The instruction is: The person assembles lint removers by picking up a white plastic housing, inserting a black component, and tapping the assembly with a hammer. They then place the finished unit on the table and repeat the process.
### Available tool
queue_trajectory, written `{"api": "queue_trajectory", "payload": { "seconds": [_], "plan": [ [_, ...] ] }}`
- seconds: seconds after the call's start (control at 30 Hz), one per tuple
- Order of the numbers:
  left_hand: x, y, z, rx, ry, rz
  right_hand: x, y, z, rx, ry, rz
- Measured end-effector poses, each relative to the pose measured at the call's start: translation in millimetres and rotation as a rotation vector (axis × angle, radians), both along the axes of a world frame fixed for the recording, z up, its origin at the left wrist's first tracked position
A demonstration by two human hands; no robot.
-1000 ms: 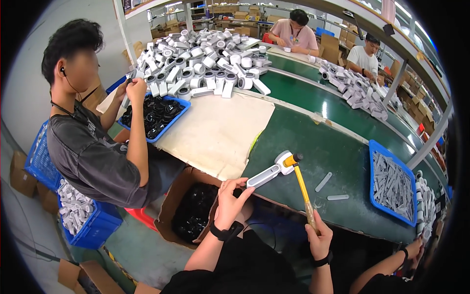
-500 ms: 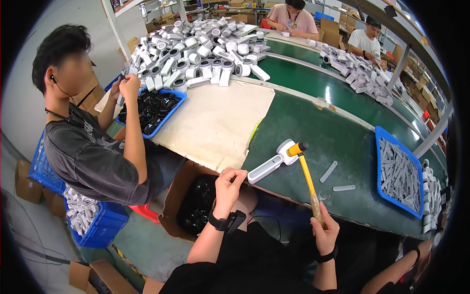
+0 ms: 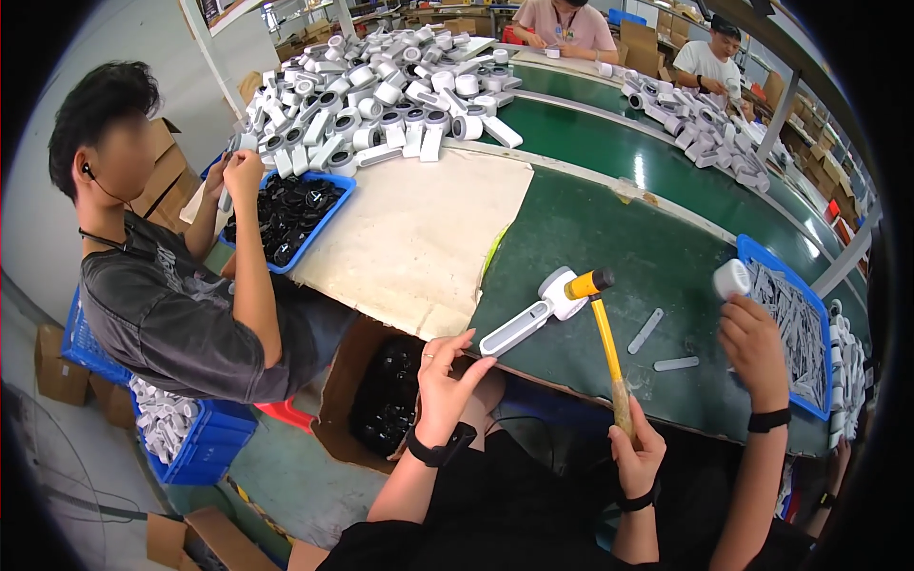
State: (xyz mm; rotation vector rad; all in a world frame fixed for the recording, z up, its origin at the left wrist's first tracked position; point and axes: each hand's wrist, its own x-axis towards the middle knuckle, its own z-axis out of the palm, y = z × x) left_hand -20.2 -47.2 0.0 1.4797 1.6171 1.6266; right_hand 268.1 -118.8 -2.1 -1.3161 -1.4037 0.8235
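My right hand (image 3: 640, 447) grips a mallet (image 3: 607, 347) by its worn lower handle. The mallet is yellow, with a black tip on its head. Its head is at the round end of a white and grey handheld device (image 3: 517, 329), which lies on the green table with its long handle toward me. Beside the near end of that handle is my left hand (image 3: 446, 390), thumb and fingers spread apart. Whether its fingertips touch the handle I cannot tell. Two thin grey strips (image 3: 647, 330) lie on the table to the right of the mallet.
At right, a co-worker's hand (image 3: 754, 347) holds a white part beside a blue tray (image 3: 826, 409) of grey strips. Another person sits at left by a blue tray (image 3: 350, 190) of black parts. White devices (image 3: 381, 95) pile up behind. An open cardboard box (image 3: 333, 419) stands below.
My left hand has opened from a pinch at the device's handle end. The mallet has shifted slightly. A co-worker's hand with a white part has come in from the right.
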Motion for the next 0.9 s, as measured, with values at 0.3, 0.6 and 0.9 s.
{"api": "queue_trajectory", "payload": {
  "seconds": [0.3,0.6,0.9],
  "plan": [
    [6,9,-4,0.116,0.249,0.011,1,3,-6,0.021,-0.038,0.014],
    [3,9,-10,0.119,0.281,0.045,-1,8,-12,-0.018,-0.005,0.016],
    [-38,57,8,0.116,0.493,0.285,10,6,-7,0.115,-0.077,-0.022]
  ]
}}
